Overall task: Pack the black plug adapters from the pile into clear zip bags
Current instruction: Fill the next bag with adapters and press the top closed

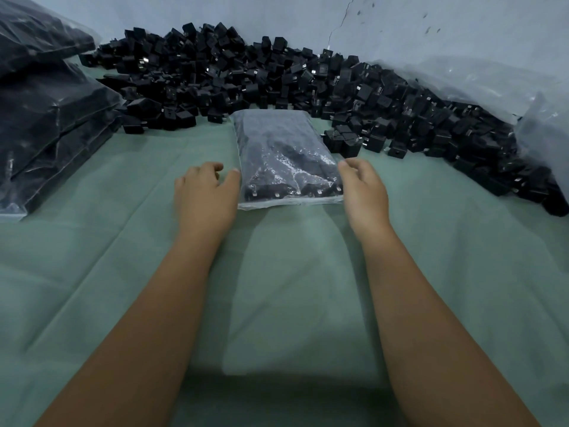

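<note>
My left hand [204, 192] lies flat on the cloth just beside the left edge of the filled clear plastic zip bag [286, 158], fingers relaxed and holding nothing, thumb tip at the bag's side; my right hand [363, 186] sits against the bag's right edge with fingers loosely curved, touching the plastic but not clearly gripping it — I can't tell whether the thumb is under the edge. The bag lies flat in the middle of the work area, packed with black adapters, their metal prongs showing at the near end. I judge this one is full and ready to be set aside. To the left, a stack of filled clear bags [46, 118] shows a good share is done, yet the long heap of loose black plug adapters [277, 75] along the far side is large — most of the job looks to be left. A big crumpled clear plastic sheet [492, 84] lies at the right. Everything rests on a creased pale green cloth [292, 288], against a scuffed, cracked light blue-grey wall [400, 26].
</note>
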Demonstrator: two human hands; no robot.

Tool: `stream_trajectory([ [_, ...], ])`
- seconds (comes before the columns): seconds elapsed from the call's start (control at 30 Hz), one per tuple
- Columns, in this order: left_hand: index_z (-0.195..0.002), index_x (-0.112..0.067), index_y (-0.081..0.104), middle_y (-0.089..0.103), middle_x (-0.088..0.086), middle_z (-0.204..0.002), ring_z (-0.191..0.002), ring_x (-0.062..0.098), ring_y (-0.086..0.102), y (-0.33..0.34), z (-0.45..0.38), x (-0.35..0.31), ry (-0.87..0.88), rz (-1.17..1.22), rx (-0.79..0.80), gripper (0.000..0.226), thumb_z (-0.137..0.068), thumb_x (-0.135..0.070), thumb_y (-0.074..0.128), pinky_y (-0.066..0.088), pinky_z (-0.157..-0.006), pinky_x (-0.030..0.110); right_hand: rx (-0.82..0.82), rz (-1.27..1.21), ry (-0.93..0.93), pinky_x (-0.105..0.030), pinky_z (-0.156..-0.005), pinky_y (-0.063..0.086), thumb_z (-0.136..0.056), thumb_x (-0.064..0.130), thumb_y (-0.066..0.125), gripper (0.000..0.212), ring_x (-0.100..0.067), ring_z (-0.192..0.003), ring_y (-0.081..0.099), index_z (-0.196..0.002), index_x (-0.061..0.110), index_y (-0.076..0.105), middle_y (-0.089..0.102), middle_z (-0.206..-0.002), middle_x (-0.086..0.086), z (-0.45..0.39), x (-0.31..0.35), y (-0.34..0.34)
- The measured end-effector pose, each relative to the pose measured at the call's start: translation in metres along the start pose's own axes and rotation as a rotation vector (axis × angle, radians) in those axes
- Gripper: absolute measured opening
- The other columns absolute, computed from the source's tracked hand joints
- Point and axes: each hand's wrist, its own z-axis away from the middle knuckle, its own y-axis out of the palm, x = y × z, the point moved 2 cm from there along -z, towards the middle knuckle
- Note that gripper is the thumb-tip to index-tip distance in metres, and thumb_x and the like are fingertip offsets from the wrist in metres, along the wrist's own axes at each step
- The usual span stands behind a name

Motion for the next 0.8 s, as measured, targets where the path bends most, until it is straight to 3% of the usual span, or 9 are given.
stream_trajectory([
  [0.1,-0.126,-0.016,0.063,0.06,0.014,-0.126,-0.119,0.036,0.044,-0.002,0.0,0.001,-0.03,-0.12,0.026,0.044,-0.094,-0.039,0.045,0.033,-0.105,0.04,0.011,-0.033,0.009,-0.018,-0.057,0.041,-0.089,0.041,0.056,0.02,-0.003,-0.067,0.061,-0.101,0.027,0.064,0.066,-0.075,0.009,0.002,0.003,-0.002],
  [0.2,-0.131,-0.016,0.057,0.057,0.015,-0.13,-0.123,0.036,0.044,-0.015,0.002,0.005,-0.087,-0.143,-0.092,0.047,-0.091,-0.04,0.05,0.033,-0.105,0.043,0.092,-0.183,0.018,-0.018,-0.043,0.04,-0.092,0.032,0.054,0.023,-0.011,-0.043,0.054,-0.083,0.016,0.067,0.063,-0.053,-0.004,0.011,0.008,0.003],
  [0.33,-0.126,-0.009,0.052,0.05,0.017,-0.135,-0.128,0.035,0.04,-0.031,0.005,0.016,-0.22,-0.32,-0.169,0.054,-0.09,-0.049,0.053,0.028,-0.104,0.046,0.026,0.034,-0.082,-0.034,-0.057,0.049,-0.089,0.025,0.052,0.025,-0.023,-0.061,0.061,-0.075,0.009,0.065,0.064,-0.066,-0.008,0.016,0.01,0.017],
  [0.43,-0.119,-0.001,0.057,0.049,0.025,-0.13,-0.124,0.039,0.04,-0.029,0.007,0.017,-0.241,-0.401,-0.151,0.054,-0.093,-0.048,0.05,0.028,-0.102,0.046,-0.011,0.022,-0.011,-0.028,-0.065,0.05,-0.09,0.023,0.052,0.017,-0.01,-0.072,0.063,-0.078,0.025,0.064,0.066,-0.075,0.007,0.004,0.011,0.019],
  [0.57,-0.112,-0.007,0.067,0.053,0.023,-0.122,-0.117,0.038,0.044,-0.026,0.004,0.017,-0.144,-0.402,-0.063,0.045,-0.096,-0.045,0.049,0.031,-0.1,0.042,0.067,-0.014,0.174,-0.047,-0.075,0.055,-0.093,0.025,0.05,0.024,-0.028,-0.076,0.064,-0.086,0.008,0.064,0.068,-0.085,-0.013,-0.031,0.021,0.031],
  [0.67,-0.088,-0.007,0.065,0.061,0.019,-0.1,-0.099,0.037,0.054,-0.025,0.001,0.021,-0.068,-0.111,-0.047,0.031,-0.094,-0.036,0.058,0.04,-0.087,0.042,0.188,0.053,0.247,-0.031,-0.059,0.044,-0.089,0.039,0.059,0.027,-0.022,-0.074,0.06,-0.077,0.015,0.06,0.063,-0.076,-0.002,-0.05,0.035,0.045],
  [0.8,-0.09,-0.012,0.06,0.068,0.005,-0.095,-0.089,0.023,0.064,-0.024,-0.005,0.004,-0.345,0.959,0.046,0.01,-0.096,-0.02,0.059,0.055,-0.082,0.035,0.285,0.032,0.356,-0.026,-0.056,0.038,-0.078,0.041,0.073,0.027,-0.012,-0.075,0.057,-0.082,0.017,0.061,0.064,-0.089,-0.002,-0.055,0.043,0.058],
])
